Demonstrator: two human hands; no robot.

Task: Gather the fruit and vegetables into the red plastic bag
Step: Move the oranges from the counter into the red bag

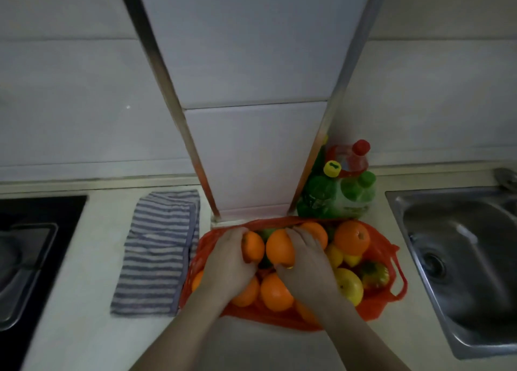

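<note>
Many oranges [275, 292], lemons [334, 254], in red bag [373, 307]

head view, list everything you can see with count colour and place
red plastic bag: one, red, open on the pale counter in front of the tiled column
oranges: about eight, orange, in the bag
yellow fruit: three, yellow, bag's right side
red-green fruit: one, bag's right edge
bottles: at least two, green and red-capped, behind the bag
striped cloth: one, blue-grey and white, left of the bag
sink: one, steel, right
stove: one, black, far left
left grip: bare hand, holds one of the oranges
right grip: bare hand, holds another
</note>
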